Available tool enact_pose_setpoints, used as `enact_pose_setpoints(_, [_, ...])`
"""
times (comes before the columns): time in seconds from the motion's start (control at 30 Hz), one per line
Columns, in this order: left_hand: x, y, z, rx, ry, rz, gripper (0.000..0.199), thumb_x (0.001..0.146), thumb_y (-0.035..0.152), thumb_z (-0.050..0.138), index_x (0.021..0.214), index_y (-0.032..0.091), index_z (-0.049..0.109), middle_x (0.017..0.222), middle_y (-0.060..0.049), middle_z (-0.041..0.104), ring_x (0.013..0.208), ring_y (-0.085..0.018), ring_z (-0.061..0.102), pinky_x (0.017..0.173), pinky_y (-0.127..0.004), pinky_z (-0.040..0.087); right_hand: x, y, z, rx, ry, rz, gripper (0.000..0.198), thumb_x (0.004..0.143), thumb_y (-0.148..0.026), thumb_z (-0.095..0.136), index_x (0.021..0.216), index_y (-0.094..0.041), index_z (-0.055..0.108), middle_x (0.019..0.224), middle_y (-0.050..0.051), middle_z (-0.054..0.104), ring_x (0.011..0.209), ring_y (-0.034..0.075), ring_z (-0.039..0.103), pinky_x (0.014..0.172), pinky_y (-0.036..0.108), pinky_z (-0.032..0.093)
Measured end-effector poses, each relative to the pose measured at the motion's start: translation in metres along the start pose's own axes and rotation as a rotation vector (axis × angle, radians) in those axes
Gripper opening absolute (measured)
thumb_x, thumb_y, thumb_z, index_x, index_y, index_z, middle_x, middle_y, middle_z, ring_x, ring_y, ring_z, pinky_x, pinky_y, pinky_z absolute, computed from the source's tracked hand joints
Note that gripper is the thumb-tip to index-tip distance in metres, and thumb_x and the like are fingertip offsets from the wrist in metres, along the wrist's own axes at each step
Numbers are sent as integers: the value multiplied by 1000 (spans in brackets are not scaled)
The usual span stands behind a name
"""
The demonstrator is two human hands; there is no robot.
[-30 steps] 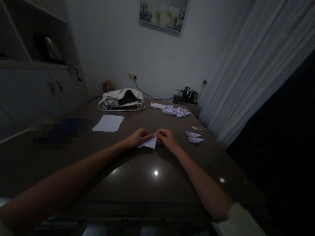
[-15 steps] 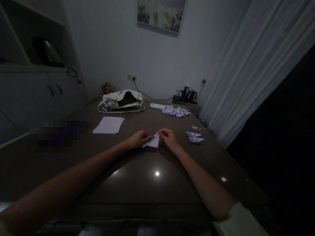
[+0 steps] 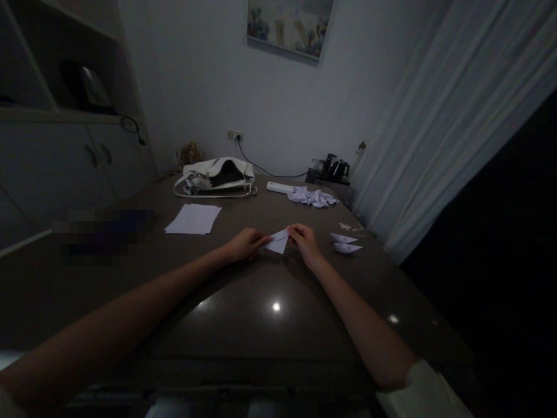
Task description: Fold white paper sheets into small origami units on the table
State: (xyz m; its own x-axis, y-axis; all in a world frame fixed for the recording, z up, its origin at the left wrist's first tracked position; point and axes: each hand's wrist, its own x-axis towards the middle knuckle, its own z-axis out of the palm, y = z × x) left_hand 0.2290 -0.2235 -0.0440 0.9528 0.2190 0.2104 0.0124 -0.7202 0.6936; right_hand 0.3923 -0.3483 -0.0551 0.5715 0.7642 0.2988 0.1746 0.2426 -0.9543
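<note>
A small folded piece of white paper [image 3: 277, 242] is stretched between my two hands, just above the dark tabletop. My left hand [image 3: 246, 244] pinches its left end between thumb and fingers. At its upper right corner, my right hand [image 3: 303, 240] is closed on the paper with the fingertips. The paper looks roughly triangular, with its point facing down. To the right of my right hand lie two folded paper boats [image 3: 347, 248], one in front of the other. A stack of white paper sheets [image 3: 194, 219] rests beyond my left hand.
A white handbag [image 3: 217, 176] stands at the back left of the table [image 3: 243, 331]. Further right are a white flat object [image 3: 279, 187] and a heap of folded papers [image 3: 312, 197]. Small pale scraps [image 3: 348, 227] lie near the right edge. Behind stands a black kettle [image 3: 340, 169].
My hands have moved slightly apart, the right one shifting a little right. The paper between them has turned and now shows a more triangular shape.
</note>
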Motion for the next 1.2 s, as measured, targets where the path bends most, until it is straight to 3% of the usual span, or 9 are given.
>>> enact_pose_setpoints(0.17, [1, -1, -1, 40, 34, 13, 57, 88, 63, 35, 64, 16, 54, 45, 2, 48, 39, -10, 44, 42, -20, 30, -5, 1, 6, 89, -58, 115, 38, 54, -48, 81, 71, -17, 67, 65, 0, 64, 57, 13, 57, 58, 26, 46])
enact_pose_setpoints(0.37, [-3, 2, -1, 82, -18, 33, 55, 91, 58, 36, 66, 15, 58, 44, 2, 50, 40, -11, 47, 43, -20, 32, -9, 4, 8, 135, -89, 227, 39, 49, -43, 86, 71, -16, 69, 72, 3, 71, 66, 17, 65, 68, 31, 52])
enact_pose_setpoints(0.77, [0, -3, -6, 162, 8, 75, 51, 90, 53, 42, 60, 15, 57, 49, 0, 52, 46, -11, 46, 49, -23, 28, 1, 11, -3, 115, 16, 181, 34, 56, -45, 80, 70, -18, 66, 60, -3, 62, 55, 11, 55, 54, 23, 42])
enact_pose_setpoints(0.97, [-1, -7, -8, 163, 27, 66, 46, 87, 51, 46, 65, 14, 62, 52, 2, 48, 49, -10, 41, 49, -23, 24, -2, 9, -2, 87, -52, 202, 33, 50, -37, 84, 67, -15, 67, 62, -1, 64, 55, 10, 55, 55, 23, 43])
enact_pose_setpoints(1.2, [0, -8, -6, 64, 58, 34, 49, 87, 54, 43, 69, 13, 62, 58, 2, 49, 55, -11, 44, 50, -21, 30, -6, 6, 3, 111, -102, 186, 36, 47, -38, 86, 68, -16, 67, 62, -1, 65, 55, 10, 57, 58, 24, 46])
